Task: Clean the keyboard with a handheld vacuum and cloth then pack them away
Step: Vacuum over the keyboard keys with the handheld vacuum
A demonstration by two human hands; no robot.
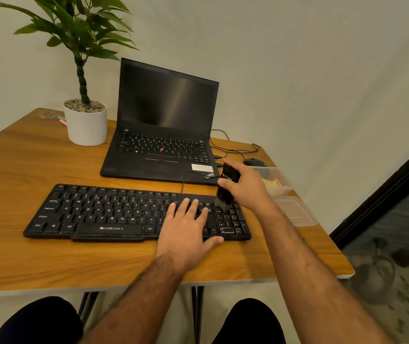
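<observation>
A black keyboard lies across the wooden table in front of me. My left hand rests flat on the keyboard's right-hand keys, fingers straight and spread. My right hand grips a small black handheld vacuum, held upright with its brush end down on the keys near the number pad at the keyboard's right end. A yellowish cloth lies inside a clear plastic box just right of that hand.
An open black laptop stands behind the keyboard. A potted plant sits at the back left. A black mouse and cables lie at the back right. A clear lid lies near the table's right edge.
</observation>
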